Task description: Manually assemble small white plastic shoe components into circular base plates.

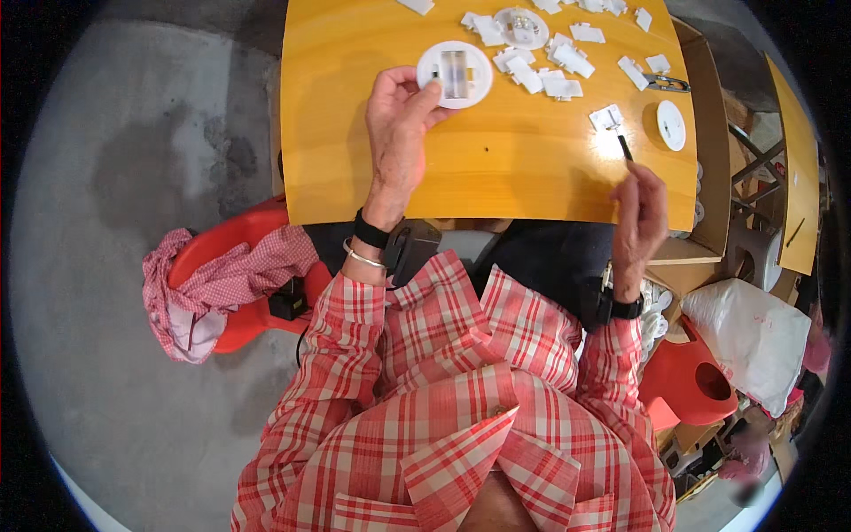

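Observation:
My left hand (pixel 401 133) grips a round white plastic disc (pixel 479 78) by its left edge, thumb on top, over the table's near left half. A rectangular recess with a metallic look shows in the disc's middle. In my right hand (pixel 640 208) is a slim black-handled tool (pixel 626 147), its thin tip pointing away from me. That tip meets or hovers just over a small white rectangular piece (pixel 606 117); contact cannot be told. Right of it lies another round white disc (pixel 671 125).
Several white rectangular pieces (pixel 573 60) are scattered over the far side of the yellow table (pixel 355 191), around a white disc with parts in it (pixel 521 28). Dark-handled snips or pliers (pixel 667 83) lie near the right edge. A red chair (pixel 232 326) with a checked cloth stands left.

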A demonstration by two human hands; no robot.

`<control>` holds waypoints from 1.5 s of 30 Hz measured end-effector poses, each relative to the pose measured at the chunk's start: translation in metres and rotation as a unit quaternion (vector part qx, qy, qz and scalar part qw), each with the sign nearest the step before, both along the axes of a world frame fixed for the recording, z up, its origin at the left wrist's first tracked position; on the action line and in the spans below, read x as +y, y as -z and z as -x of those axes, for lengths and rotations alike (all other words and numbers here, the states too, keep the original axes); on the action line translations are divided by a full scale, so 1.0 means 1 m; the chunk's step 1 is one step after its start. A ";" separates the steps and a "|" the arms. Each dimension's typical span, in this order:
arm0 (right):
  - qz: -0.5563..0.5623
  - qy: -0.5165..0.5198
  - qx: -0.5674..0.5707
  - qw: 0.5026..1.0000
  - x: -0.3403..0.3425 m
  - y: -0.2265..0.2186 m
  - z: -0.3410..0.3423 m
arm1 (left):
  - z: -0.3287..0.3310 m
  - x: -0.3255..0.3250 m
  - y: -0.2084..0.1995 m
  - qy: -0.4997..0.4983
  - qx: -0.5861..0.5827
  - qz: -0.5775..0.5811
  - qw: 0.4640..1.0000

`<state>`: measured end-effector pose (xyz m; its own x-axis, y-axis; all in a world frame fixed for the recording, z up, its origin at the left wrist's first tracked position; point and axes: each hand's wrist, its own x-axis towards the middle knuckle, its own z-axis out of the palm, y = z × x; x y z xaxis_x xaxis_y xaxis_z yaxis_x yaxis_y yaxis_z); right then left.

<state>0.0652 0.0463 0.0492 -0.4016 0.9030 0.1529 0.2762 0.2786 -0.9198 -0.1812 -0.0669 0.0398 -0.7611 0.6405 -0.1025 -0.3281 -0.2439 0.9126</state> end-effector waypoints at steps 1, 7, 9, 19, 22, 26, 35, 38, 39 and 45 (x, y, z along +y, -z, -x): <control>0.003 -0.003 -0.003 1.000 -0.002 -0.002 0.013 | -0.004 -0.001 0.001 0.019 -0.022 -0.024 0.999; 0.044 -0.137 -0.028 0.989 -0.018 -0.006 0.067 | -0.020 -0.005 0.016 0.056 -0.043 -0.021 0.997; 0.054 -0.157 -0.030 0.986 -0.018 -0.003 0.076 | -0.025 -0.005 0.018 0.068 -0.045 -0.019 0.997; 0.058 -0.176 0.023 0.982 -0.024 0.011 0.093 | -0.033 -0.001 0.012 0.110 0.007 -0.020 0.994; 0.054 -0.178 -0.007 0.983 -0.024 0.008 0.094 | -0.033 -0.003 0.013 0.111 0.016 -0.020 0.994; 0.039 -0.198 -0.013 0.979 -0.012 -0.001 0.090 | -0.031 -0.007 0.014 0.116 0.004 0.006 0.993; -0.125 -0.045 -0.190 0.973 0.042 -0.003 0.071 | -0.032 -0.003 0.019 0.082 -0.009 -0.014 0.997; -0.230 -0.020 -0.232 0.945 0.045 0.003 0.074 | -0.032 -0.004 0.020 0.087 -0.001 -0.014 0.996; -0.284 -0.018 -0.242 0.927 0.045 0.006 0.076 | -0.032 -0.003 0.021 0.090 0.006 -0.008 0.996; -0.350 0.019 -0.312 0.883 0.039 0.011 0.090 | -0.033 -0.004 0.019 0.093 0.015 0.004 0.996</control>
